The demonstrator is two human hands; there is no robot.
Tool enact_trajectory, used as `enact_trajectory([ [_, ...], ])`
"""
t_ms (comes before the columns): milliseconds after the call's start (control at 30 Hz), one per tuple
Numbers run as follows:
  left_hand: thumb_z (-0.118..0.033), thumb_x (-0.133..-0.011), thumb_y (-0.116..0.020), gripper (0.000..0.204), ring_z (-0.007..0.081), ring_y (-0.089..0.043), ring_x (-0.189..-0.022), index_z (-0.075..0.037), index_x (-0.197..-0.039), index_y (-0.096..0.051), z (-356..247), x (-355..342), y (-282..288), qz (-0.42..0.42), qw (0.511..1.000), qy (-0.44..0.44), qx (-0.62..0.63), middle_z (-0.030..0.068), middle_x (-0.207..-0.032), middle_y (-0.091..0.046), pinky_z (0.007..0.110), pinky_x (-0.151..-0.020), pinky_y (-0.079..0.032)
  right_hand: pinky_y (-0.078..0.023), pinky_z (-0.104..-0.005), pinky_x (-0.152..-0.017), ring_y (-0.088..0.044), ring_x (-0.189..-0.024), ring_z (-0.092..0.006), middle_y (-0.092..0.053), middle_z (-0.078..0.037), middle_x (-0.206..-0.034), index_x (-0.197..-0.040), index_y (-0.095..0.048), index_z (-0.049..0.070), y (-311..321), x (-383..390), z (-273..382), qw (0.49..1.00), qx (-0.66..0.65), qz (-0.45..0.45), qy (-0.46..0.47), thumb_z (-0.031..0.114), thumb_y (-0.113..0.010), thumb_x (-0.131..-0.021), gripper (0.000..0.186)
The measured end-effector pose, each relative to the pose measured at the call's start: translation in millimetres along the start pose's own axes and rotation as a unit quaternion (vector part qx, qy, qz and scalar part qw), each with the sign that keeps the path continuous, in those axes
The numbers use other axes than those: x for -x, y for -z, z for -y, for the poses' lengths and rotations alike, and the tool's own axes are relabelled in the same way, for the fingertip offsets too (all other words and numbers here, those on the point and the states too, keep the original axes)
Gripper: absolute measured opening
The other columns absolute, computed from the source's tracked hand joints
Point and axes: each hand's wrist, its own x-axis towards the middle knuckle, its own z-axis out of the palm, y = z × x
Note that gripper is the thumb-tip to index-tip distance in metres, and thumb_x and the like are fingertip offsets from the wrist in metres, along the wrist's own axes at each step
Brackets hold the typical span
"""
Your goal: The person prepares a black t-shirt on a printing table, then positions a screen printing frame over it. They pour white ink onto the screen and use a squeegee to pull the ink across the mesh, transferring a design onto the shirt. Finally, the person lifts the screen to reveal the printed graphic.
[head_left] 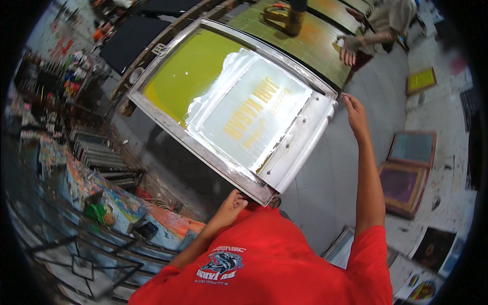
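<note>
White ink (230, 63) inside screen frame (173, 123)

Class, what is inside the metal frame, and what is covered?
Yellow-green screen, partly coated with white paint, and a pale bar across one end. Whatever lies beneath the bar is hidden.

From here, the screen-printing frame (203, 146) is hiding part of the printing table (310, 48); the top edge is cropping a co-worker (394, 18); far-left clutter (48, 94) is blurring.
</note>
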Motion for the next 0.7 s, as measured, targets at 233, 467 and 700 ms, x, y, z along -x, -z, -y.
enact_trajectory([
  [233,-0.020,-0.094,-0.058,0.047,0.0127,-0.051,-0.096,-0.001,-0.130,-0.034,5,-14,-59,-0.122,0.982,-0.061,0.129,0.0075,-0.107,-0.055,0.029,-0.079,-0.045,-0.045,-0.0353,-0.086,-0.062,-0.095,-0.0253,-0.066,-0.023,-0.100,-0.107,-0.061,-0.007,-24,-132,-59,0.976,0.159,0.112,0.096,0.036,-0.046,-0.098,0.047],
  [467,-0.026,-0.096,-0.054,0.038,0.0150,-0.049,-0.101,0.000,-0.122,-0.044,-2,-42,-113,-0.340,0.875,-0.102,0.328,0.0076,-0.110,-0.054,0.030,-0.089,-0.040,-0.043,-0.0404,-0.075,-0.055,-0.079,-0.0253,-0.059,-0.019,-0.080,-0.094,-0.057,-0.009,-74,-158,-71,0.953,0.179,0.221,0.106,0.050,-0.033,-0.099,0.064],
  [700,-0.037,-0.098,-0.046,0.049,0.0291,-0.058,-0.099,0.008,-0.119,-0.048,-26,-60,-143,-0.597,0.779,-0.097,0.165,0.0227,-0.106,-0.060,0.038,-0.085,-0.043,-0.039,-0.0487,-0.072,-0.053,-0.071,-0.0338,-0.058,-0.022,-0.073,-0.082,-0.059,-0.011,-76,-150,-73,0.973,0.116,0.153,0.130,0.058,-0.027,-0.097,0.078],
])
